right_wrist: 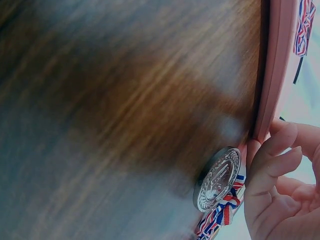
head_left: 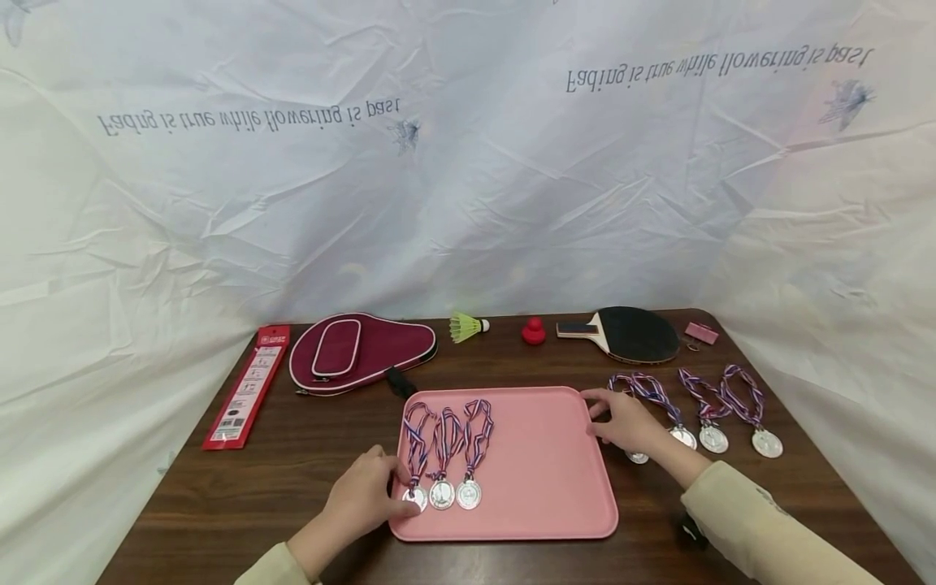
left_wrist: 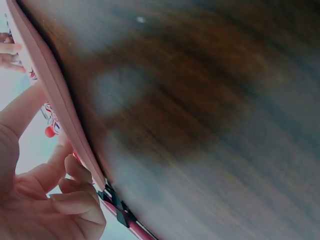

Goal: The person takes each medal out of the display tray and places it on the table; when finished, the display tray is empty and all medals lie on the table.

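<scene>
Head view, clock positions read from the centre of the pink tray (head_left: 544,471), flat on the brown bench (head_left: 322,431). Inside, on the nine o'clock side, three silver medals (head_left: 442,494) in a row, discs toward six o'clock, striped ribbons (head_left: 440,465) drawn out toward twelve. At nine o'clock, left hand (head_left: 368,492) on the rim, fingers part-bent round the edge, thumb and forefinger well parted beside the outermost disc; contact with that disc impossible to tell. Just past two o'clock, right hand (head_left: 625,420) on the opposite rim near the far corner, fingers likewise bent about the edge, thumb and forefinger parted. From two to three o'clock, four more medals (head_left: 767,444) on the bench, partly hidden behind right hand and wrist.

Farther out: between nine and ten, red packet (head_left: 247,390); at ten, maroon bat case (head_left: 387,349); between eleven and twelve, yellow shuttlecock (head_left: 463,327); just past twelve, red knob (head_left: 534,331); between one and two, black table-tennis bat (head_left: 638,335); at two, small pink box (head_left: 701,332). Beyond twelve, pale printed cloth (head_left: 468,211).

Left wrist view: thumb and forefinger across the rim, other fingers loosely curled outside. Right wrist view: fingers against the rim, one bench medal close by.
</scene>
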A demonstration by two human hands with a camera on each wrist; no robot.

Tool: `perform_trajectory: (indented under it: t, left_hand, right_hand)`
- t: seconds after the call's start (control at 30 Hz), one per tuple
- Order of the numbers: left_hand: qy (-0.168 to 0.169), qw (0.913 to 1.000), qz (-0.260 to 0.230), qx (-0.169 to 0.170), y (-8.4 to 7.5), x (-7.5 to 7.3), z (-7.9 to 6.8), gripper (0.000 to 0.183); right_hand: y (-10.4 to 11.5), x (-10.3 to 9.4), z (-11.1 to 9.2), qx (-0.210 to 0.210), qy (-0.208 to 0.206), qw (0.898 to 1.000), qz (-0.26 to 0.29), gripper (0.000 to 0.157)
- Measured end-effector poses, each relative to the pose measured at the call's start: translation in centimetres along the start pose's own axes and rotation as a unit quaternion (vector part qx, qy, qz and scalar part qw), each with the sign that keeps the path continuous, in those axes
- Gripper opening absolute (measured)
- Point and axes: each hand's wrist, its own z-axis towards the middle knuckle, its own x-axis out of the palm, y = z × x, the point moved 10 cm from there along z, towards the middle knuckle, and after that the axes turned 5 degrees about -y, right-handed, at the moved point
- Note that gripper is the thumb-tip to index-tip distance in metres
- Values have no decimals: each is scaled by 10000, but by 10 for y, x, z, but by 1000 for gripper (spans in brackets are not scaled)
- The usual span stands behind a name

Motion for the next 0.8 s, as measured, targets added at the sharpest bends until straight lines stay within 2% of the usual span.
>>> perform_trajectory:
  t: [0.2,0.47,0.8]
  left_hand:
    - [137,9998,-140,36,-2,0,0,32]
    - [160,9987,-465,-104,1,-3,1,32]
    - [249,9903,-1361,117,3,-2,0,23]
  right_hand:
    - [0,0,1,-47,-12,10000,12,54]
    - [-1,0,1,-12,-11,10000,0,54]
    - [-3,0,2,19,-20,10000,-35,54]
